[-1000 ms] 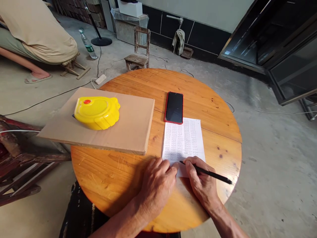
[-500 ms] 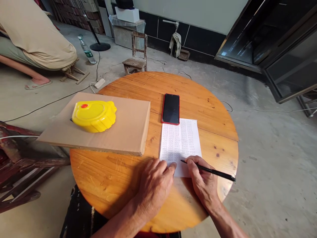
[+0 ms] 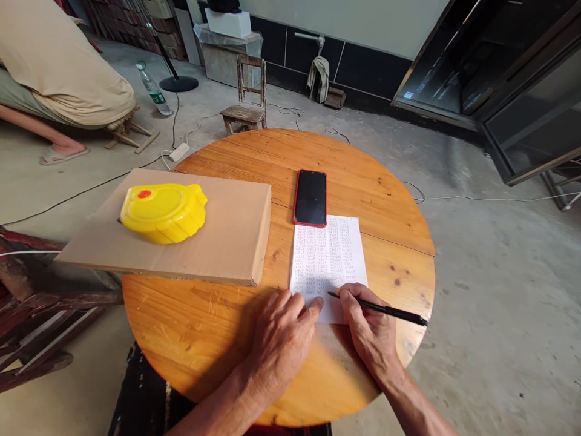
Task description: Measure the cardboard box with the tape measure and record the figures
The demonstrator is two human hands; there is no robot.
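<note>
My right hand (image 3: 370, 330) grips a black pen (image 3: 390, 312), its tip resting on the lower part of a white sheet of paper (image 3: 327, 257) covered in rows of small writing. My left hand (image 3: 284, 336) lies flat on the round wooden table (image 3: 218, 321), fingers stretched and touching the sheet's lower left corner. A black phone in a red case (image 3: 310, 198) lies at the top edge of the sheet.
A cardboard slab (image 3: 227, 236) overhangs the table's left edge, with a yellow tape measure case (image 3: 161, 212) on it. A seated person (image 3: 59, 66) is at far left. A small wooden chair (image 3: 247, 97), bottle (image 3: 152, 91) and cables lie on the concrete floor.
Both hands keep their places on the sheet, the pen tip shifting only slightly. The view has drifted a little, so everything sits slightly further left.
</note>
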